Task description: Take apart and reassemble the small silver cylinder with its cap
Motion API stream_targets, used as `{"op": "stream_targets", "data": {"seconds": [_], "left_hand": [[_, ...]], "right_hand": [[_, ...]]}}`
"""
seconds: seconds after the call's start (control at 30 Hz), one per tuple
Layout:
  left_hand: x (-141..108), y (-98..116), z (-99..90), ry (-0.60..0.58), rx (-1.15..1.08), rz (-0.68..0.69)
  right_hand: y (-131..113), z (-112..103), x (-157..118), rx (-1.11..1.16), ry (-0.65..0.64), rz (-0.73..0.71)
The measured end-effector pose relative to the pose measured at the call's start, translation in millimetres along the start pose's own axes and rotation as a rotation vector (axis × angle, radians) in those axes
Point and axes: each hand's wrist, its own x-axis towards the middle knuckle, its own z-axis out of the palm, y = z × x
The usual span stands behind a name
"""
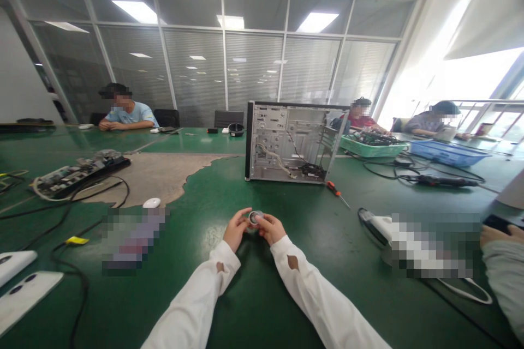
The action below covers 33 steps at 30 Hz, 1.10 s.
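Both of my hands meet over the green table (213,294) around a small round object with a pale rim (255,217), perhaps a roll of tape; its kind is too small to make out. My left hand (237,230) grips its left side with bent fingers. On the right side, my right hand (271,228) pinches it between thumb and fingers. Beyond my hands an open computer case (292,142) stands upright, with loose wires inside. A screwdriver with an orange and black handle (334,190) lies by its lower right corner.
At left lie a power strip (85,172) with plugs, black cables and white phones (28,297). A green basket (374,147) of cables and a blue basket (450,152) stand at back right. Another person's hand (501,233) holds something dark at far right. Several people sit around the table.
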Motion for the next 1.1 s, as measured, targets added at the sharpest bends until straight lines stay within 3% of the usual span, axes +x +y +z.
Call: {"op": "stream_targets", "data": {"seconds": [0.17, 0.3, 0.6, 0.83, 1.1], "left_hand": [[-8.7, 6.6, 2.4, 0.071, 0.281, 0.231], [-11.4, 8.0, 2.1, 0.055, 0.349, 0.282], [-10.1, 8.8, 4.5, -0.026, 0.132, 0.117], [-8.0, 7.8, 6.5, -0.058, -0.005, 0.026], [-8.0, 6.3, 6.2, -0.058, -0.004, 0.023]], "right_hand": [[-11.0, 0.7, -8.5, 0.187, -0.021, 0.381], [-18.1, -0.4, -13.8, 0.224, -0.101, 0.549], [-26.1, -3.5, -23.8, 0.338, -0.32, 0.725], [-26.2, -7.2, -29.5, 0.412, -0.435, 0.75], [-25.5, -6.9, -32.3, 0.43, -0.458, 0.762]]}}
